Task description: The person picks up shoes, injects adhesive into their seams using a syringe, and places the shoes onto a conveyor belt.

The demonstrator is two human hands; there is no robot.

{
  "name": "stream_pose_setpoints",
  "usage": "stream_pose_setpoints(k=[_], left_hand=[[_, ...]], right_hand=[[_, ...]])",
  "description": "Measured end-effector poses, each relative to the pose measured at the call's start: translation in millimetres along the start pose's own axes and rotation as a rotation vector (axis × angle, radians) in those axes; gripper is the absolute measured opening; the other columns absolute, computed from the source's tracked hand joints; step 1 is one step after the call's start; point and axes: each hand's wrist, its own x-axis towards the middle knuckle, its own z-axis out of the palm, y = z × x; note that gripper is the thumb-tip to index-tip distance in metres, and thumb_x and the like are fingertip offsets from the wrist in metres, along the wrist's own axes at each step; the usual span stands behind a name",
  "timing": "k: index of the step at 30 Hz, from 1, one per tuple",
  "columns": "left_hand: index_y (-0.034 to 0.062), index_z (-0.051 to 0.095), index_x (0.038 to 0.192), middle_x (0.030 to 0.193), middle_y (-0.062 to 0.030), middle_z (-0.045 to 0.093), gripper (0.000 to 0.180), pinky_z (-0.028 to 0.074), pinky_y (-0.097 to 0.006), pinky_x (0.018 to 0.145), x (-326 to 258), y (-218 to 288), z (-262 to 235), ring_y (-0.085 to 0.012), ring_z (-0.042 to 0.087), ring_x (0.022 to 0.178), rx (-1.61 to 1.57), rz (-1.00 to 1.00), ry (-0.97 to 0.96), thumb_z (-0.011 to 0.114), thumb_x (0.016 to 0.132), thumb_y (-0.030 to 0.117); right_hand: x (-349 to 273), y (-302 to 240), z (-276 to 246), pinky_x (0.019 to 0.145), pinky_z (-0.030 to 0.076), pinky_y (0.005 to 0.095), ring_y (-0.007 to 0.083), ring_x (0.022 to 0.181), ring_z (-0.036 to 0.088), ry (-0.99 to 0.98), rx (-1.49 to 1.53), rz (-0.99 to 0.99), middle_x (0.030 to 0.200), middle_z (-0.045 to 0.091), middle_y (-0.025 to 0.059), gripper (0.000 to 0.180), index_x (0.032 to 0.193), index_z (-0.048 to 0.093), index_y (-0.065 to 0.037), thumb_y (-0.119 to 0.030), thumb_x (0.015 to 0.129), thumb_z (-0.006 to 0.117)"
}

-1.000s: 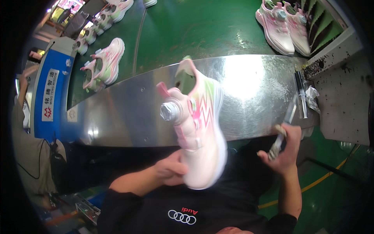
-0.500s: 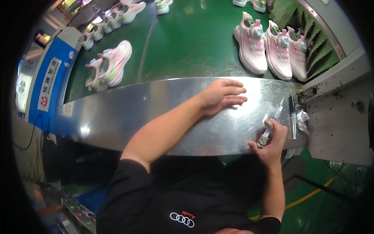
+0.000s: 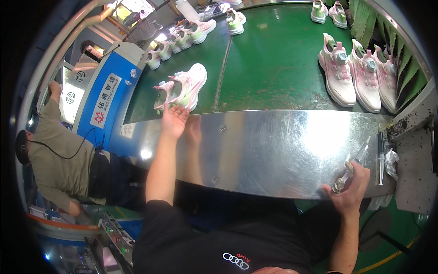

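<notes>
My left hand (image 3: 175, 121) is stretched out, palm up and fingers apart, at the near edge of a pair of pink, white and pale green sneakers (image 3: 188, 89). Its fingertips meet the lower side of the shoes; whether they press on them I cannot tell. Over the right part of the metal ledge, my right hand (image 3: 350, 183) curls its thumb and fingers round a clear syringe (image 3: 350, 172). A crumpled whitish wad (image 3: 338, 185) sits at the syringe's near end. Beside that hand lie a dark-and-clear syringe (image 3: 381, 157) and a crumpled white tissue (image 3: 391, 163).
Three pink-white sneakers (image 3: 337, 75) stand at the right on the green belt (image 3: 269, 59), before green hanging strips (image 3: 406, 68). More sneakers (image 3: 182, 39) line the far left. A blue machine housing (image 3: 102, 96) and a co-worker (image 3: 68, 150) are at the left.
My left hand has moved from the middle of the ledge leftward to the pair of sneakers. My right hand stays by the syringe. The view has swung left.
</notes>
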Motion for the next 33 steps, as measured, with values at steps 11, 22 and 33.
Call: stream_pose_setpoints(k=[11, 22, 33], left_hand=[[-0.0006, 0.05, 0.095, 0.09, -0.0115, 0.052, 0.042, 0.051, -0.033, 0.079, 53.5, 0.8, -44.5, -0.0263, 0.055, 0.09, 0.15, 0.011, -0.053, 0.055, 0.087, 0.04], [-0.0001, 0.044, 0.11, 0.104, -0.0134, 0.046, 0.04, 0.049, -0.033, 0.08, 60.6, 16.7, -47.5, -0.0293, 0.05, 0.101, 0.147, 0.008, -0.013, 0.051, 0.09, 0.033], [0.0013, 0.05, 0.094, 0.086, -0.012, 0.053, 0.029, 0.053, -0.032, 0.075, 49.3, 4.8, -18.9, -0.0261, 0.057, 0.083, 0.037, -0.037, 0.035, 0.043, 0.094, 0.029]], right_hand=[[-2.2, 20.6, -9.0, 0.069, 0.041, 0.038, 0.0287, 0.076, 0.047, -0.018, -0.043, 0.042, 0.089, 0.052, 0.011, 0.068, 0.108, 0.05, -0.005, -0.053, 0.064, 0.069], [-10.8, 19.1, -10.1, 0.07, 0.043, 0.0362, 0.026, 0.076, 0.047, 0.026, 0.009, 0.047, 0.087, 0.051, 0.0083, 0.07, 0.11, 0.05, -0.006, -0.052, 0.061, 0.07], [-13.5, 23.3, -12.7, 0.07, 0.044, 0.0357, 0.0249, 0.078, 0.048, 0.026, 0.0, 0.056, 0.089, 0.051, 0.0091, 0.069, 0.11, 0.049, -0.006, -0.053, 0.063, 0.068]])
